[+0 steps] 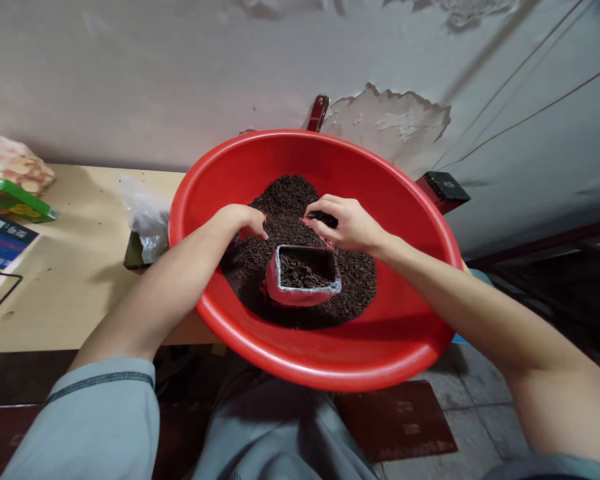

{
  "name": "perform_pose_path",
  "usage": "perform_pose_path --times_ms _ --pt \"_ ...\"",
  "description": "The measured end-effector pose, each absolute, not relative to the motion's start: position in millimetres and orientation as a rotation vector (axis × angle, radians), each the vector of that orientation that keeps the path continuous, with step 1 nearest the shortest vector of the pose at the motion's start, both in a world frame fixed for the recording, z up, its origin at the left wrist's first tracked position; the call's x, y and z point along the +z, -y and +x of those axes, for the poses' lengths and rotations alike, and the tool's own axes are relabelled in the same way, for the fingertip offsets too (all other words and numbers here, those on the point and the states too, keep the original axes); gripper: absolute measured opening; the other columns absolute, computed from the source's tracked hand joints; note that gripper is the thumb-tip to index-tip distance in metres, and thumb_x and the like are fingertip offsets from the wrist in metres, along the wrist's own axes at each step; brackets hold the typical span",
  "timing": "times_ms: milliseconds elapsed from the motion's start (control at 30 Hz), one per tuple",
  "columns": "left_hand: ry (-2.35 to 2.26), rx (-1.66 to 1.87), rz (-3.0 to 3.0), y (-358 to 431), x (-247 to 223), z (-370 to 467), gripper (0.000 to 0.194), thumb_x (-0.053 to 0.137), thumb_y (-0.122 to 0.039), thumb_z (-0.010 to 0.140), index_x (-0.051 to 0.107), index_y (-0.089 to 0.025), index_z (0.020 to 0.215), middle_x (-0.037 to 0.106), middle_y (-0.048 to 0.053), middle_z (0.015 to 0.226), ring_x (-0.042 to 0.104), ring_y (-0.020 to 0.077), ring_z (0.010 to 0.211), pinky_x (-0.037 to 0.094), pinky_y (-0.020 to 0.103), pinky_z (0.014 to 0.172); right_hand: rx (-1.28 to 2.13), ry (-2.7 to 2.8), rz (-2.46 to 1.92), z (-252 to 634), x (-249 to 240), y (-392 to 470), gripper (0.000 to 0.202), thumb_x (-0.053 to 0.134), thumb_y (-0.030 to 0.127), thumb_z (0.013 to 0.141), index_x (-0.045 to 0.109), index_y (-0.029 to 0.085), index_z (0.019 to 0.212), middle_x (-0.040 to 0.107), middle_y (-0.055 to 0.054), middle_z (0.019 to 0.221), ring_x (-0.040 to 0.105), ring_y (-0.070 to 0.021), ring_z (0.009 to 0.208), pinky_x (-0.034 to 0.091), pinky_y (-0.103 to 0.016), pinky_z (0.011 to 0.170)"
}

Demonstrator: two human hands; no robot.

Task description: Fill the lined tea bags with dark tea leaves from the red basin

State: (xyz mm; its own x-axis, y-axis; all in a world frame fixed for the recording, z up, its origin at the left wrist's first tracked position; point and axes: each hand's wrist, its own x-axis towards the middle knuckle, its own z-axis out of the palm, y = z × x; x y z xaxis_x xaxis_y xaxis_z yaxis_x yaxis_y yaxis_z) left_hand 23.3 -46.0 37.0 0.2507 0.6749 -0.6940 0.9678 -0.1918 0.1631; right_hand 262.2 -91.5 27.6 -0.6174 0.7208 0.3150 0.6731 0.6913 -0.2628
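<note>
A large red basin (330,373) holds a heap of dark, loose, leaf-like material (285,193). Standing in the heap near the front is a small open box (300,297) with a silvery liner at its rim, partly filled with the same material. My right hand (347,223) is behind the box on its right, its fingers curled round some of the dark material. To the left, my left hand (247,220) rests at the heap's edge with its fingers bent down; what they hold, if anything, is hidden.
On the wooden table (80,267) at the left are a clear plastic bag (147,217), a green box (17,200) and a blue printed package (3,247). A dark box (445,190) is behind the basin's right side. The wall (155,87) rises behind.
</note>
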Motion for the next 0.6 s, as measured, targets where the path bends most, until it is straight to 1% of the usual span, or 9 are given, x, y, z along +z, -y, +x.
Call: perform_pose_path --times_ms 100,167,233,333,400,433,500,533,600 --pt "-1.478 -0.635 1.940 48 38 24 0.074 0.060 -0.038 0.100 0.035 -0.021 0.168 0.063 0.020 0.149 0.074 0.0339 0.109 0.065 0.040 0.078 0.153 2.592 -1.020 247 30 126 0.037 0.050 0.041 0.102 0.075 0.020 0.121 0.072 -0.012 0.114 0.069 -0.0227 0.098 0.056 -0.035 0.087" --pt "-1.472 -0.643 1.942 49 39 24 0.076 0.059 -0.038 0.100 0.033 -0.019 0.168 0.061 0.020 0.152 0.074 0.0334 0.112 0.065 0.038 0.076 0.091 2.679 -1.007 235 21 142 0.038 0.049 0.044 0.104 0.076 0.023 0.122 0.072 -0.012 0.117 0.068 -0.0244 0.101 0.057 -0.037 0.086" --pt "-1.473 -0.647 1.929 50 38 23 0.076 0.058 -0.039 0.100 0.031 -0.018 0.168 0.059 0.020 0.154 0.073 0.0325 0.115 0.065 0.034 0.074 0.029 2.747 -0.988 224 11 152 0.042 0.047 0.048 0.105 0.077 0.024 0.121 0.071 -0.014 0.121 0.066 -0.0266 0.103 0.057 -0.040 0.087" --pt "-1.455 -0.645 1.911 49 36 21 0.076 0.058 -0.040 0.100 0.031 -0.018 0.168 0.057 0.019 0.156 0.072 0.0314 0.117 0.063 0.031 0.072 0.010 2.791 -0.916 218 1 160 0.048 0.044 0.052 0.106 0.076 0.021 0.124 0.069 -0.017 0.129 0.064 -0.0296 0.108 0.057 -0.046 0.092" --pt "-1.438 -0.656 1.929 48 35 21 0.075 0.057 -0.040 0.101 0.032 -0.018 0.168 0.059 0.019 0.154 0.072 0.0312 0.118 0.062 0.031 0.072 0.014 2.774 -0.930 220 -2 162 0.050 0.044 0.053 0.106 0.074 0.020 0.130 0.065 -0.019 0.138 0.061 -0.0331 0.121 0.054 -0.052 0.101" --pt "-1.430 -0.669 1.948 47 35 20 0.075 0.056 -0.041 0.101 0.033 -0.018 0.168 0.061 0.019 0.153 0.072 0.0311 0.118 0.062 0.031 0.073 0.022 2.767 -0.947 221 -3 163 0.053 0.044 0.054 0.106 0.071 0.019 0.136 0.062 -0.020 0.145 0.058 -0.0351 0.129 0.051 -0.055 0.107" --pt "-1.413 -0.705 2.007 46 34 21 0.073 0.056 -0.043 0.100 0.036 -0.017 0.166 0.063 0.018 0.150 0.071 0.0308 0.118 0.061 0.031 0.078 0.069 2.791 -0.945 226 -4 164 0.062 0.044 0.057 0.105 0.060 0.016 0.150 0.049 -0.022 0.160 0.045 -0.0375 0.148 0.042 -0.059 0.119" --pt "-1.399 -0.726 2.041 45 34 21 0.073 0.056 -0.043 0.100 0.038 -0.016 0.166 0.064 0.018 0.149 0.071 0.0306 0.118 0.060 0.031 0.080 0.110 2.827 -0.911 228 -5 163 0.068 0.043 0.059 0.106 0.052 0.014 0.156 0.041 -0.022 0.167 0.038 -0.0369 0.154 0.036 -0.060 0.124" --pt "-1.365 -0.756 2.103 44 32 22 0.073 0.056 -0.044 0.100 0.039 -0.015 0.165 0.066 0.018 0.147 0.071 0.0297 0.118 0.059 0.032 0.086 0.185 2.893 -0.845 233 -7 162 0.077 0.040 0.061 0.106 0.039 0.011 0.164 0.029 -0.022 0.173 0.025 -0.0352 0.162 0.027 -0.060 0.130"
